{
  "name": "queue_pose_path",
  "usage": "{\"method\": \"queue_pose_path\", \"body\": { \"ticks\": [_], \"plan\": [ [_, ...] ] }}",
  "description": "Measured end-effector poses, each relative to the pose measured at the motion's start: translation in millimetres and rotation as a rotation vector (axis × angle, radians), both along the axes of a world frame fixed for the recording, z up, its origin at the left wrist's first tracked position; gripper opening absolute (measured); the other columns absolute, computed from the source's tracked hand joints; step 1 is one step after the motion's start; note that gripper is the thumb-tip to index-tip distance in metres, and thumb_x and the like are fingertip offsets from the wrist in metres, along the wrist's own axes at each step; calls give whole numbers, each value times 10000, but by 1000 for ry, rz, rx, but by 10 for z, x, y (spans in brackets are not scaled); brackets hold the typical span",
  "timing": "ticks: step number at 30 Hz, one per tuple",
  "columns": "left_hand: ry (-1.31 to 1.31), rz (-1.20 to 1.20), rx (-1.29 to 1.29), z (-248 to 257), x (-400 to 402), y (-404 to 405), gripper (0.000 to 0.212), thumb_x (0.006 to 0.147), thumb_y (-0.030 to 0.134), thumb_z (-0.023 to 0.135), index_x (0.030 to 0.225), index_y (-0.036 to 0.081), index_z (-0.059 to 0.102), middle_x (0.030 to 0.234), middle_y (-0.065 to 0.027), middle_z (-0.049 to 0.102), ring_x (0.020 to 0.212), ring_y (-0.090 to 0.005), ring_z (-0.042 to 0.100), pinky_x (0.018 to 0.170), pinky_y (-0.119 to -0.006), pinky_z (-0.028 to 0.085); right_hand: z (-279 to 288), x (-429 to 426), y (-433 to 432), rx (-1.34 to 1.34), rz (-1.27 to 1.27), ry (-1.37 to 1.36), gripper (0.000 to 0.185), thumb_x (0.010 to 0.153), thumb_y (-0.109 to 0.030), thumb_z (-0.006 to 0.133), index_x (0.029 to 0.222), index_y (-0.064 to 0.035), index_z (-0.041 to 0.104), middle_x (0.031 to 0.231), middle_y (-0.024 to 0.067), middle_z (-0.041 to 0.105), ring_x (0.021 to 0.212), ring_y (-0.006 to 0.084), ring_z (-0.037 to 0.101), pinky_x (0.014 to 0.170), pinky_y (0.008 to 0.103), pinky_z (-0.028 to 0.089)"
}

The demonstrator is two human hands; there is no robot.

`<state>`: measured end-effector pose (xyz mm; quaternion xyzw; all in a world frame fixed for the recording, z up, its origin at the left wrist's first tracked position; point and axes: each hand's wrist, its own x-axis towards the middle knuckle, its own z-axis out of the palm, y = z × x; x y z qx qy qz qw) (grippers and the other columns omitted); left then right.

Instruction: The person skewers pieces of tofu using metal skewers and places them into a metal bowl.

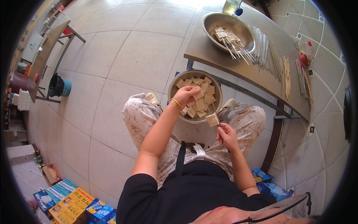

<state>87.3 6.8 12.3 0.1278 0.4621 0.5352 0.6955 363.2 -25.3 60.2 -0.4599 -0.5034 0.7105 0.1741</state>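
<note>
My left hand [184,97] pinches a pale square food slice [198,93], which looks like tofu, above a metal basin [171,84]. More slices of the same kind [200,104] are heaped loosely in the basin, which sits low between my knees. In my right hand [228,135], at the basin's near right side, is a thin skewer [214,108]. One slice [212,119] is threaded on it just beyond my fingers, and the skewer's far end points over the basin.
A metal table [223,63] stands at the right. On it are a steel bowl [206,31] of skewered slices [230,36], rows of metal skewers [264,53], bamboo sticks [285,75] and a jar of yellowish liquid [230,7]. Boxes [72,204] lie at lower left; a bin [65,87] stands left.
</note>
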Motion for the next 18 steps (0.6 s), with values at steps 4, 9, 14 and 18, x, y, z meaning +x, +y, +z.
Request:
{"method": "queue_pose_path", "body": {
  "ticks": [4,9,14,18],
  "plan": [
    [37,-58,6,-2,-5,-2,295,785,268,713,963,55,615,911,-23,642,815,-114,630,761,-257,521,2,-12,-1,-16,-7,16,204,927,-135,496,1070,8,526,601,23,530,403,57,423,388,183,338],
    [41,-95,9,-23,33,-1,327,780,284,716,976,39,621,921,-32,643,819,-113,627,750,-253,514,25,-104,1,-31,-16,36,197,925,-135,498,1059,6,526,598,25,531,403,59,427,388,182,339],
    [43,-126,14,-42,57,1,329,778,284,717,977,40,621,921,-33,641,837,-115,623,764,-256,509,12,-201,45,-33,-24,42,202,928,-140,493,1063,8,516,600,24,532,403,60,428,388,181,335],
    [47,-161,52,-52,124,-8,324,777,282,720,971,43,619,914,-29,637,844,-116,621,768,-258,507,12,-302,118,-34,-29,42,202,932,-146,487,1056,12,509,605,24,534,402,59,427,385,180,329]
  ]
}}
